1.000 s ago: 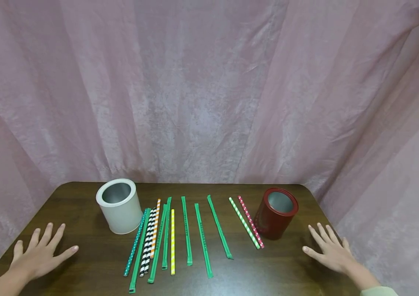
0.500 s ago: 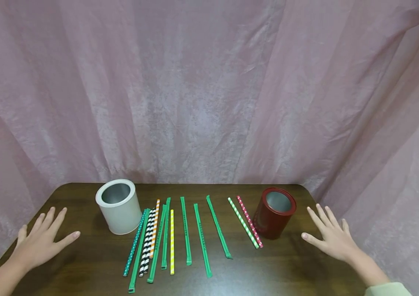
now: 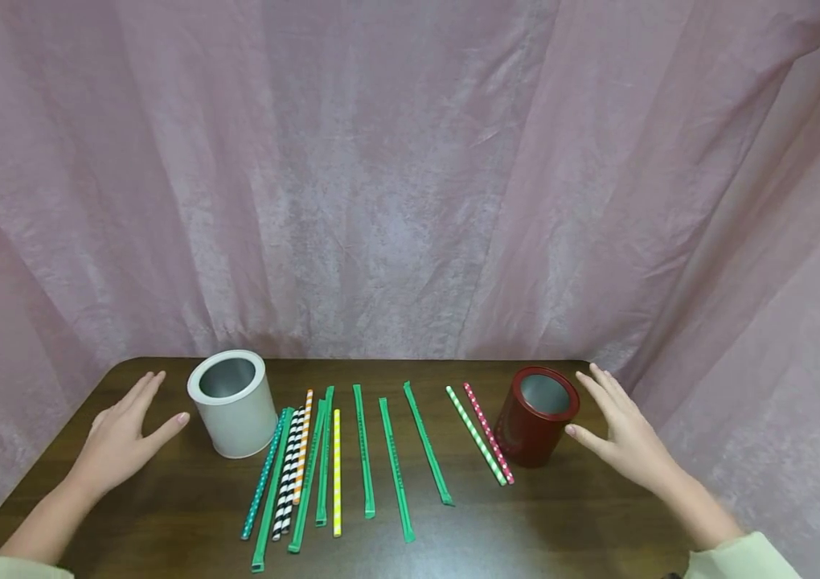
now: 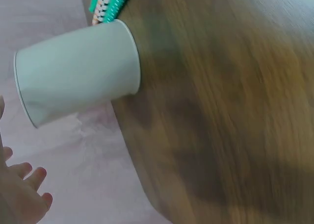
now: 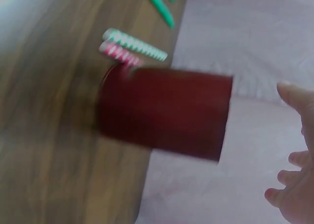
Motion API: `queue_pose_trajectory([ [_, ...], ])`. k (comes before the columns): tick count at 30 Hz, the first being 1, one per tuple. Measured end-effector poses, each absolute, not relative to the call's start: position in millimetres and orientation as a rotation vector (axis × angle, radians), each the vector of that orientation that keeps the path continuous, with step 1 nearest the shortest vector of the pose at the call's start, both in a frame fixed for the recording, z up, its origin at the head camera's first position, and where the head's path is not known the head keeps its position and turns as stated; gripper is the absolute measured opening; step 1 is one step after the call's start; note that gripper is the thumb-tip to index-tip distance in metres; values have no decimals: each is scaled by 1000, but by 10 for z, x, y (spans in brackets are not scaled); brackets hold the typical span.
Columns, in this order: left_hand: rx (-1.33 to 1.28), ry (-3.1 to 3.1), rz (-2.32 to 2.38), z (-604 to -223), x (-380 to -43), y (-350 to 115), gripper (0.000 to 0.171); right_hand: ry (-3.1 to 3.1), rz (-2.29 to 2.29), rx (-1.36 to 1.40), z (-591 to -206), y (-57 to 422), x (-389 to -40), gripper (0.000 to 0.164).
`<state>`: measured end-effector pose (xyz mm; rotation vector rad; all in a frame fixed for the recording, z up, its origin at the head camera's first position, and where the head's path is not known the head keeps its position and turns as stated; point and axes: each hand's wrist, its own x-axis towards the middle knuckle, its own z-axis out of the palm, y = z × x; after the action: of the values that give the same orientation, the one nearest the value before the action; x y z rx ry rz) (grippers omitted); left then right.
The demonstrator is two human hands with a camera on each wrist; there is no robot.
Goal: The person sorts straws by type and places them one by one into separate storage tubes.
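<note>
A white open-topped can [image 3: 242,426] stands upright at the back left of the table. Just left of it, my left hand [image 3: 120,438] is held with fingers extended and thumb spread toward the can, touching nothing. A dark red open-topped can [image 3: 528,438] stands upright at the back right. My right hand [image 3: 620,438] is beside its right side, fingers straight and thumb apart, a small gap from the wall. The right wrist view shows the red can [image 5: 167,111] with the right hand [image 5: 297,185] off its rim end; the left wrist view shows the white can [image 4: 78,72] likewise.
Between the cans lie several straws: a teal dotted one [image 3: 263,478], black-striped ones [image 3: 287,482], an orange-striped one [image 3: 305,450], a yellow one [image 3: 337,474] and green-wrapped ones [image 3: 397,470]. A green-striped straw [image 3: 473,433] and a pink dotted straw [image 3: 485,430] lie beside the red can. A pink curtain [image 3: 381,177] hangs behind.
Both hands have moved forward and inward from the table's sides to beside the cans, turning from palm-down toward thumb-up. Cans and straws have stayed in place.
</note>
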<state>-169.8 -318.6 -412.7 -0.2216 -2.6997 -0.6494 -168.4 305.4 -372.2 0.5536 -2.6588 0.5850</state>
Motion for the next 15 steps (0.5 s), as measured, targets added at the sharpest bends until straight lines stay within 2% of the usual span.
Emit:
queue_pose_trajectory([
  [8, -93, -2639, -881, -4162, -1803, -3004, 71, -2553, 875, 618, -3659, 2672, -1840, 71],
  [15, 1, -2648, -1011, -4252, -1896, -2951, 76, -2592, 1306, 533, -3709, 2416, -2037, 67],
])
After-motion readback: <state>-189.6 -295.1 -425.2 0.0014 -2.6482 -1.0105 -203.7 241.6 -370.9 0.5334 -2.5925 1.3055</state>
